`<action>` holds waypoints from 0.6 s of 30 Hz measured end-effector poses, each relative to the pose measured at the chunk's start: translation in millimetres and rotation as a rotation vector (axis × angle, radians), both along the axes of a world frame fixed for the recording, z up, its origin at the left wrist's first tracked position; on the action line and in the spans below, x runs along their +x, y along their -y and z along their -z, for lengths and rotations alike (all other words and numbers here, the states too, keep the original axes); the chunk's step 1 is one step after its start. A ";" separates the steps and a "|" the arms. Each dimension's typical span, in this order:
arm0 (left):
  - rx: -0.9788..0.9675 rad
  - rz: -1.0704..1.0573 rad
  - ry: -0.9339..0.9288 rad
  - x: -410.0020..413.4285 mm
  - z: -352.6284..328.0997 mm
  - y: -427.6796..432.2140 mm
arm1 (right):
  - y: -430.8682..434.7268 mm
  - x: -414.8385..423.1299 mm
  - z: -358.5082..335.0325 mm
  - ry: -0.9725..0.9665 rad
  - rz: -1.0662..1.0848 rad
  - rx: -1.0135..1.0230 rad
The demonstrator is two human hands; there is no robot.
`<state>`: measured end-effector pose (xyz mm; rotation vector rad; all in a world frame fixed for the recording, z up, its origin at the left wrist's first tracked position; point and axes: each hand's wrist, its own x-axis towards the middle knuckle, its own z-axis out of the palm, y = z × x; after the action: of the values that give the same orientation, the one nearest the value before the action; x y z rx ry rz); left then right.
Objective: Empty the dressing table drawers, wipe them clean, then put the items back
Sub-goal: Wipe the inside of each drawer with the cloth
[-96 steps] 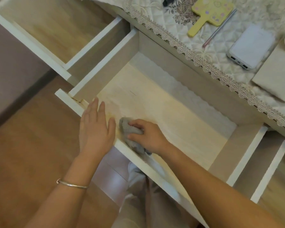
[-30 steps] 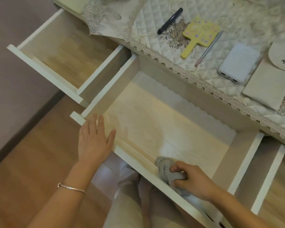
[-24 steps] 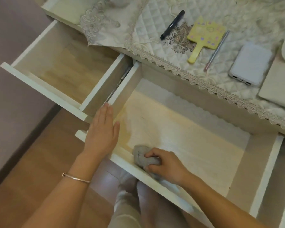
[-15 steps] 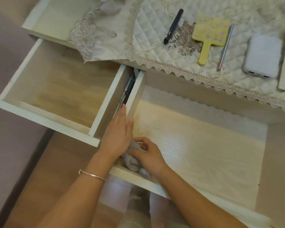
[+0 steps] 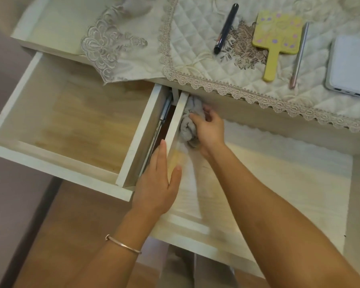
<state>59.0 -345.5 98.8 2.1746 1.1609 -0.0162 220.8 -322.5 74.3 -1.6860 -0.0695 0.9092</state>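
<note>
Two drawers of the dressing table stand pulled out with nothing inside. In the wide middle drawer (image 5: 279, 183), my right hand (image 5: 208, 129) presses a crumpled grey cloth (image 5: 188, 126) against the inner face of its left wall, near the back corner. My left hand (image 5: 156, 183) lies flat with fingers together on the top edge of that same left wall, near the front. The left drawer (image 5: 56, 129) sits open beside it, with metal slide rails showing in the gap between the two.
On the quilted lace-edged cover (image 5: 206, 65) of the table top lie a black pen (image 5: 226, 28), a yellow hand mirror (image 5: 276, 38), a thin silver pen (image 5: 298, 57) and a white power bank (image 5: 350, 65). Wooden floor lies below, a wall to the left.
My right hand has carried the cloth from the drawer's front edge to the front left corner, then back along the left wall. The view has swung left; my left hand stays on the drawer.
</note>
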 end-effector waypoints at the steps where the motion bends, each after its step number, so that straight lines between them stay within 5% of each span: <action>1: 0.003 0.001 -0.017 0.8 -0.2 0.1 | 7.2 -6.9 -0.9 -0.013 -0.012 0.020; 7: -0.004 -0.005 -0.026 0.7 -5.5 2.2 | 92.5 -88.2 -10.3 -0.333 -0.140 0.064; 13: 0.018 0.008 -0.112 1.3 -3.0 2.0 | 24.5 -19.3 -12.2 -0.093 -0.047 0.144; 18: -0.009 -0.002 -0.080 2.1 -6.0 2.4 | 28.5 -28.3 -4.4 -0.074 -0.053 0.105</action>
<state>61.1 -348.0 104.7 2.1826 1.2048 -0.1083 192.5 -350.9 78.6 -1.5580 -0.1110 0.9905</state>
